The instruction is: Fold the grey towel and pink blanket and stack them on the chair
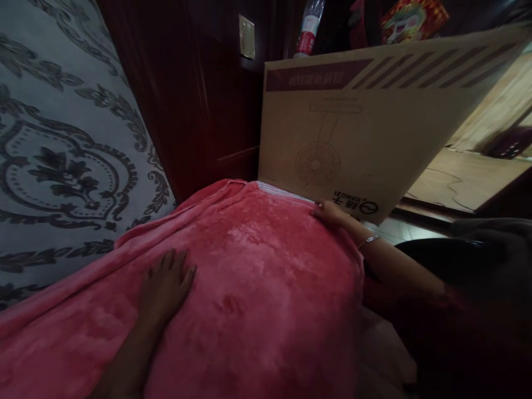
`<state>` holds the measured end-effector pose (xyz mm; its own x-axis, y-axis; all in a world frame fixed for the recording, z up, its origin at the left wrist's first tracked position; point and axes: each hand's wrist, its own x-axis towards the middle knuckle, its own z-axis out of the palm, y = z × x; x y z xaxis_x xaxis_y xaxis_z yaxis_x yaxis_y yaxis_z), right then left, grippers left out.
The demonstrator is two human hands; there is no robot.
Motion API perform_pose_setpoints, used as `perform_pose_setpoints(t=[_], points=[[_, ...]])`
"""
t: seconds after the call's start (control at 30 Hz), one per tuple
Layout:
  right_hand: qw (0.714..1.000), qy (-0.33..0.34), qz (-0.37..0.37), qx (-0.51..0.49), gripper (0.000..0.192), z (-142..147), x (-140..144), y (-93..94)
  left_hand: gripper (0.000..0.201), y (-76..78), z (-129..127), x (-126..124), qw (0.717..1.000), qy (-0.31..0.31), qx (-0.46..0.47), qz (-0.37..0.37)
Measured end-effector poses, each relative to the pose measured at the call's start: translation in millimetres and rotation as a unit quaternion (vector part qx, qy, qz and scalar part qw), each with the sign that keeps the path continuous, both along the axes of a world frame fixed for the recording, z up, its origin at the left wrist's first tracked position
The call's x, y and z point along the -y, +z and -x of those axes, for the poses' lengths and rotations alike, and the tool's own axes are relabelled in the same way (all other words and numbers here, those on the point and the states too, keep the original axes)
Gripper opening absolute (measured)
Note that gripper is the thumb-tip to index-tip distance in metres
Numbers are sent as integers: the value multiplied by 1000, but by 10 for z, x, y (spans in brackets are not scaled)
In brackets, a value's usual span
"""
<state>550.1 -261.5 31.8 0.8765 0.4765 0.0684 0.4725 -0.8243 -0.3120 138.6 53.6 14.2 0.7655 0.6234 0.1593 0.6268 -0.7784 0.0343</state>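
Note:
A pink plush blanket (257,277) covers the surface before me, with a few folds along its left side. My left hand (166,282) lies flat on it, fingers spread and holding nothing. At the blanket's far right edge, the fingers of my right hand (330,213) are bent over the cloth and appear to grip it; their tips are partly hidden. A bracelet (369,240) circles the right wrist. Beneath the far edge of the blanket shows a strip of white striped fabric (285,192).
Just beyond the blanket stands a large cardboard box (374,133) with a fan drawing. Behind its top edge is a plastic bottle (308,33). A dark red wooden panel (208,83) and patterned wallpaper (70,155) border the left. Wooden flooring (449,180) shows at right.

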Motion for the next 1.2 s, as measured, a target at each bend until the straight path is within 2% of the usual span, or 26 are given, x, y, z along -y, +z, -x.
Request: perform_pose_setpoints(t=[0.17, 0.27, 0.37, 0.5, 0.6, 0.67, 0.77, 0.87, 0.93, 1.07, 1.2], points=[[996, -43, 34, -66, 43, 50, 461, -4, 60, 15, -10, -11, 1000, -7, -6, 2], [996, -53, 41, -67, 35, 103, 662, -25, 61, 25, -6, -15, 1000, -10, -9, 0], [996, -63, 48, -28, 26, 152, 717, -88, 61, 24, 0, -14, 1000, -12, -11, -9], [992, -106, 69, 16, 32, 224, 698, -169, 61, 29, -5, -9, 1000, -10, -22, -18], [988, -119, 81, 52, 35, 314, 563, -161, 61, 43, -15, 1, 999, -3, -34, -8], [990, -87, 74, 86, 40, 404, 343, -137, 61, 46, -18, 8, 999, 0, -35, -3], [992, 17, 46, 118, 54, 576, -162, -144, 63, 24, -11, 13, 1000, 3, -30, -4], [983, 141, 27, 118, 66, 721, -652, -240, 64, -21, -2, 4, 999, 3, -34, -4], [978, 182, 36, 96, 66, 757, -843, -331, 64, -50, -2, -5, 999, 3, -41, -4], [983, 163, 65, 60, 69, 711, -905, -463, 64, -73, -12, -22, 998, 19, -56, -4], [983, 158, 75, 64, 70, 696, -869, -479, 63, -79, -7, -42, 998, 25, -59, -16]])
